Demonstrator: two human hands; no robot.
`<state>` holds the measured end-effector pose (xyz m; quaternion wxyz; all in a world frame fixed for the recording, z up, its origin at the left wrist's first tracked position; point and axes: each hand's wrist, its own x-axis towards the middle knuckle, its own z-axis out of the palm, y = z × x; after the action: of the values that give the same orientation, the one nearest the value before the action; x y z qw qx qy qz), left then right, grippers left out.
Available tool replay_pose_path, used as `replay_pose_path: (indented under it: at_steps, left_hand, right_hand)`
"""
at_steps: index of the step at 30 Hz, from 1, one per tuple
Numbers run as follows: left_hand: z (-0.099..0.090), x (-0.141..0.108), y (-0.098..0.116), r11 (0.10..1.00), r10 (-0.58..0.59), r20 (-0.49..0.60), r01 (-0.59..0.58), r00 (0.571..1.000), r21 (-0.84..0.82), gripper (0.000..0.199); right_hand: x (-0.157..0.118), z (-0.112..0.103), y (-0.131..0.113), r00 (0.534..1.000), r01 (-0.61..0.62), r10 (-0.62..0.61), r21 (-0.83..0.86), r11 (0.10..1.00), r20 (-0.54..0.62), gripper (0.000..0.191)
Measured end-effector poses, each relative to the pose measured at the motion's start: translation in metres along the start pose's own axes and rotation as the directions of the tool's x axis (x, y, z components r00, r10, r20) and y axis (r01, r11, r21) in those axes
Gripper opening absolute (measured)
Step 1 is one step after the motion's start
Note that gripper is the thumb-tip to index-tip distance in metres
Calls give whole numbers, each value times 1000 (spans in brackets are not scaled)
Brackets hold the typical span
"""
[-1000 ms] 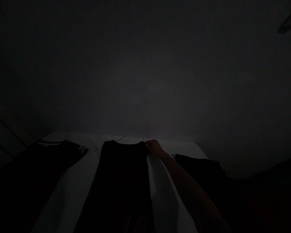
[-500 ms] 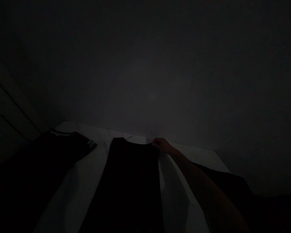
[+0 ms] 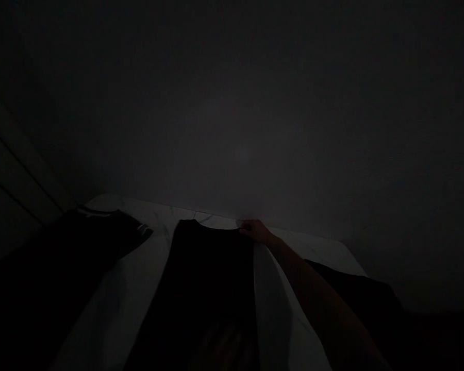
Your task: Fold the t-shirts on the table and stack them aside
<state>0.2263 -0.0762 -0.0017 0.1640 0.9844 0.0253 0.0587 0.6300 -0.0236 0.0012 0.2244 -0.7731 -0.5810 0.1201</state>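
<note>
A black top (image 3: 212, 273) with a scooped neckline, apparently sleeveless, lies spread on a pale marble-patterned surface. At its right shoulder, my right hand (image 3: 254, 231) pinches the cloth beside the neckline. Low over the front of the top, my left hand (image 3: 224, 340) shows only as a faint, blurred shape, and its fingers cannot be made out. The scene is very dark, so folds in the black cloth are hidden.
A dark T-shirt (image 3: 96, 237) with light stripes on its sleeve lies to the left. Another dark cloth (image 3: 351, 293) rests at the right, beyond my forearm. A grey wall (image 3: 239, 118) stands behind the marble-patterned surface (image 3: 154, 216), and a panelled door or cabinet (image 3: 11, 185) is at far left.
My left hand has come faintly into view at the bottom, over the black top. My right hand keeps its hold at the shoulder, with barely any shift.
</note>
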Motion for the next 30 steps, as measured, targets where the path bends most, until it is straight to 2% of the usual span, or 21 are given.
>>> replay_pose_path:
  at_steps: [2,5,7,9,15,21,23,26,28,30]
  left_hand:
    - [-30,52,-36,998,-62,-37,63,997,20,46]
    - [-71,132,-87,953,-284,-64,289,957,97,35]
    - [-84,169,-110,917,-382,-71,387,922,94,29]
    - [-82,188,-125,897,-430,-69,435,900,79,25]
    - [-60,195,-138,891,-454,-79,454,887,-20,13]
    - [-65,189,-132,863,-469,-144,417,872,-286,12]
    - [-65,184,-132,823,-507,-180,412,843,-390,13]
    - [-60,176,-137,727,-609,-192,445,770,-523,13]
    - [-54,172,-140,648,-676,-161,477,719,-593,14]
    - [-49,169,-140,576,-710,-96,497,698,-649,17]
  right_hand:
    - [-2,0,0,1000,-7,7,8,1000,-10,16]
    - [-3,1,-1,999,-20,20,7,1000,-27,15]
    - [-3,1,-2,999,-22,22,2,1000,-35,14]
    - [-2,1,-2,999,-19,19,-1,1000,-41,13]
    - [-3,0,-1,999,-2,2,4,1000,-34,15]
    - [-3,-2,0,1000,7,-7,12,1000,-28,19]
    - [-1,-2,1,999,10,-10,3,1000,-31,20]
    - [3,1,0,999,11,-12,-16,1000,-41,22]
    - [6,4,-1,999,9,-11,-33,999,-51,24]
    - [7,6,-4,998,3,-6,-55,998,-65,26]
